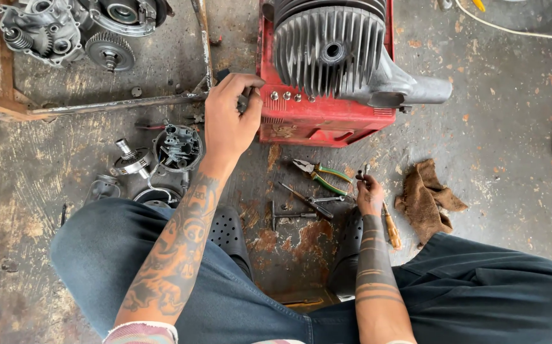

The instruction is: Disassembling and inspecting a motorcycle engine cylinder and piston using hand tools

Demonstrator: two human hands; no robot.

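My left hand (228, 118) reaches forward to the left side of a red metal box (317, 118), its fingers curled around a small dark part at the box's edge. On top of that box rests a grey finned engine cylinder (330, 51). My right hand (369, 194) hangs low near the floor, pinching a small metal piece between its fingertips. Green-handled pliers (320, 175) lie just left of that hand. Close by are a screwdriver (306, 200) and an orange-handled tool (392, 229).
Engine gears and casing (66, 28) lie at the top left beside a rusty metal frame (117, 102). A carburettor (177, 148) and small parts sit left of my knee. A brown rag (425, 197) lies at right. The floor is stained concrete.
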